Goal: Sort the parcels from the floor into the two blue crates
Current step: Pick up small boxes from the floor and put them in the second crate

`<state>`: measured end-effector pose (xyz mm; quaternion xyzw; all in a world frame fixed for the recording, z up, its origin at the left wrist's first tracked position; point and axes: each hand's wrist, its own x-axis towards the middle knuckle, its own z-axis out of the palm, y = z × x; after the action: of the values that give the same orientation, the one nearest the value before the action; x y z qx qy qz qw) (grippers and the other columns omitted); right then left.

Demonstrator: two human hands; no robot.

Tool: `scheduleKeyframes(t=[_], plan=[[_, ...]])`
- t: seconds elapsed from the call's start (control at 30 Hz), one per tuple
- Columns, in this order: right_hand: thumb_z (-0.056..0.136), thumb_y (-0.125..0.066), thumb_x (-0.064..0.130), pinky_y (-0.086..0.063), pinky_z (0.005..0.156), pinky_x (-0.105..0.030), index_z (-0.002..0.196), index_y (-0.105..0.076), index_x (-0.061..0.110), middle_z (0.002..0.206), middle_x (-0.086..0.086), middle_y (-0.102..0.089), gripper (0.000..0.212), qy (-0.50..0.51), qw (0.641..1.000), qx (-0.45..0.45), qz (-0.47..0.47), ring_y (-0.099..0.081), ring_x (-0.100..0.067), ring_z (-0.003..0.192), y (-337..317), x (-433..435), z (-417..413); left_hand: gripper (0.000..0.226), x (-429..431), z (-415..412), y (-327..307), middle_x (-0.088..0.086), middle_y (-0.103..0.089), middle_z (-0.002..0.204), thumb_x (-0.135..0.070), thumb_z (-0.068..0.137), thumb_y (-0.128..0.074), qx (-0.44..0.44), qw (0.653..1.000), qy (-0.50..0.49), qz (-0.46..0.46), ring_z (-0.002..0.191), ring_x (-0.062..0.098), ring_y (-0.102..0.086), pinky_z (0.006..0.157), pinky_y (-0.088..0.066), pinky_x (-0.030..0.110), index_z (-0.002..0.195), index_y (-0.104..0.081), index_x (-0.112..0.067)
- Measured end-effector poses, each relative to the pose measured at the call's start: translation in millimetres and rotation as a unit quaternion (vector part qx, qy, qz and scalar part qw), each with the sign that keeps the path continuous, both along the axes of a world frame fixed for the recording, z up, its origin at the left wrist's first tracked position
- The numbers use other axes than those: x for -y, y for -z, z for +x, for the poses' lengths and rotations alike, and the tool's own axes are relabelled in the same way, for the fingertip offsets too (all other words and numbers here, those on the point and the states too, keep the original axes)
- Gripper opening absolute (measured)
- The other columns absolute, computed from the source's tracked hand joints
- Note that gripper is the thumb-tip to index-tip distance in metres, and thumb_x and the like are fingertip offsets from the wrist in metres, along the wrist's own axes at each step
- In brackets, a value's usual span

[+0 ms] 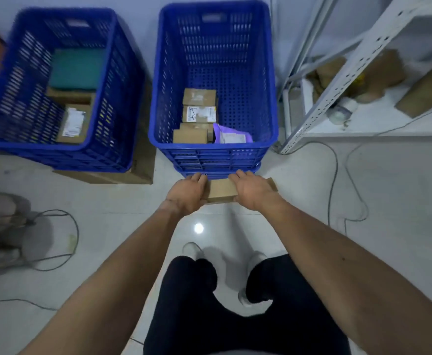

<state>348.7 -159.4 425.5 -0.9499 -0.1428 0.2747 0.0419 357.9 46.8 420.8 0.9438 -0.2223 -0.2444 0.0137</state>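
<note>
A brown cardboard parcel (222, 190) is held between both hands just in front of the right blue crate (268, 80), low near the floor. My left hand (188, 194) grips its left end and my right hand (252, 189) grips its right end, fingers curled over the far edge. The right crate holds several cardboard boxes (199, 108) and a purple mailer (231, 134). Inside the left blue crate (122, 80) lie a teal parcel (77, 69) and a labelled cardboard box (73, 123).
The left crate rests on a flat cardboard box (122, 175). A white metal shelf rack (363, 73) with brown parcels stands at the right. Cables (335, 175) trail over the white tiled floor, and a floor fan (9, 239) sits at the left. My legs and shoes are below.
</note>
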Motion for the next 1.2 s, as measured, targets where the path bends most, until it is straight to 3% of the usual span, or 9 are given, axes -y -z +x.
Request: scheduleKeyframes(t=[0.17, 0.37, 0.47, 0.63, 0.83, 1.03, 1.2], plan=[[0.085, -0.063, 0.014, -0.048, 0.086, -0.044, 0.134, -0.041, 0.017, 0.124, -0.008, -0.044, 0.054, 0.027, 0.999, 0.013, 0.014, -0.053, -0.031, 0.104, -88, -7, -17, 0.058, -4, -24, -85, 0.006, -0.055, 0.122, -0.036, 0.08, -0.076, -0.004, 0.994, -0.096, -0.053, 0.1, 0.029, -0.061, 0.08, -0.05, 0.04, 0.122, -0.042, -0.016], [0.083, -0.063, 0.015, -0.048, 0.082, -0.041, 0.135, -0.039, 0.026, 0.125, -0.008, -0.037, 0.058, 0.087, 0.996, 0.022, 0.03, -0.057, -0.034, 0.103, -138, -18, -23, 0.059, -18, -29, -128, 0.001, -0.059, 0.119, -0.041, 0.075, -0.08, 0.014, 0.982, -0.151, -0.112, 0.099, 0.025, -0.062, 0.082, -0.052, 0.04, 0.118, -0.044, -0.025], [0.085, -0.063, 0.016, -0.049, 0.089, -0.044, 0.14, -0.037, 0.027, 0.131, -0.01, -0.036, 0.062, 0.105, 0.994, 0.024, 0.035, -0.058, -0.036, 0.105, -156, -26, -19, 0.055, -29, -25, -143, -0.002, -0.059, 0.116, -0.041, 0.073, -0.081, 0.027, 0.976, -0.166, -0.141, 0.097, 0.021, -0.06, 0.08, -0.052, 0.036, 0.114, -0.046, -0.028], [0.084, -0.061, 0.018, -0.044, 0.077, -0.037, 0.144, -0.032, 0.034, 0.127, -0.009, -0.036, 0.068, 0.143, 0.987, 0.028, 0.07, -0.056, -0.034, 0.097, -181, -45, -3, 0.057, -49, -12, -166, -0.003, -0.054, 0.12, -0.029, 0.074, -0.083, 0.005, 0.945, -0.239, -0.222, 0.104, 0.02, -0.056, 0.085, -0.05, 0.036, 0.12, -0.049, -0.029], [0.082, -0.063, 0.025, -0.049, 0.074, -0.04, 0.143, -0.031, 0.035, 0.122, -0.006, -0.037, 0.069, 0.179, 0.977, 0.051, 0.108, -0.054, -0.029, 0.084, -209, -67, 30, 0.064, -69, 18, -191, -0.002, -0.055, 0.12, -0.024, 0.073, -0.085, -0.004, 0.917, -0.276, -0.288, 0.106, 0.02, -0.057, 0.091, -0.053, 0.043, 0.126, -0.05, -0.03], [0.083, -0.062, 0.03, -0.052, 0.079, -0.046, 0.151, -0.018, 0.034, 0.13, -0.008, -0.038, 0.081, 0.195, 0.969, 0.073, 0.133, -0.055, -0.032, 0.09, -221, -75, 61, 0.067, -72, 58, -206, 0.004, -0.051, 0.128, -0.011, 0.079, -0.079, 0.013, 0.904, -0.298, -0.306, 0.116, 0.023, -0.053, 0.095, -0.05, 0.037, 0.138, -0.048, -0.021], [0.084, -0.062, 0.027, -0.051, 0.072, -0.041, 0.153, -0.009, 0.033, 0.14, -0.01, -0.033, 0.088, 0.198, 0.966, 0.077, 0.146, -0.056, -0.03, 0.09, -215, -67, 101, 0.067, -61, 101, -206, 0.008, -0.051, 0.132, -0.005, 0.082, -0.073, 0.029, 0.895, -0.307, -0.322, 0.12, 0.025, -0.052, 0.101, -0.048, 0.037, 0.141, -0.046, -0.021]])
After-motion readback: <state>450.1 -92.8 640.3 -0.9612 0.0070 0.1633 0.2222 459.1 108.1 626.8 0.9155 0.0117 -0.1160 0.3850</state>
